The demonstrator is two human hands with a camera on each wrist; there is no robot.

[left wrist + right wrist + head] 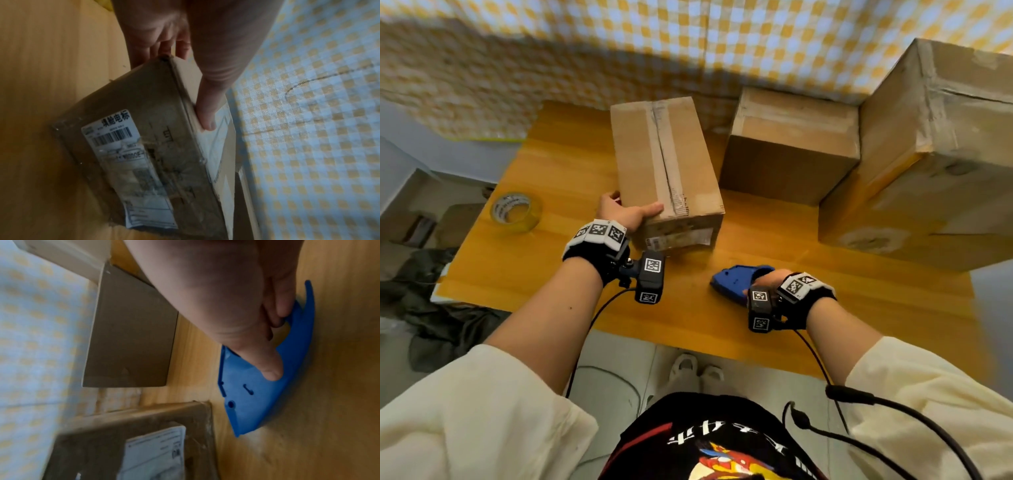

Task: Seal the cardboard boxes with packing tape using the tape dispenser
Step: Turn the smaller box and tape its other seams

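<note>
While the left hand (627, 213) grips the near-left corner of the long box (666, 168) — thumb on top — the right hand (770, 279) curls round the blue tape dispenser (736, 281) lying on the surface (571, 161). Box seam runs away from the person, ahead-left of the dispenser.

A yellow-and-white checked cloth (756, 41) is hanging behind the wooden table (571, 164) and is also showing in both wrist views. On the floor to the left, a crumpled dark garment (445, 325) is lying beside a pale shelf unit (410, 202) that is holding blurred items. Below the table's near edge, a pair of white shoes (695, 371) is standing on light floor tiles (619, 377). Black cables (893, 411) are trailing from the wrist cameras across cream sleeves (482, 411) and a dark printed shirt (709, 442).
</note>
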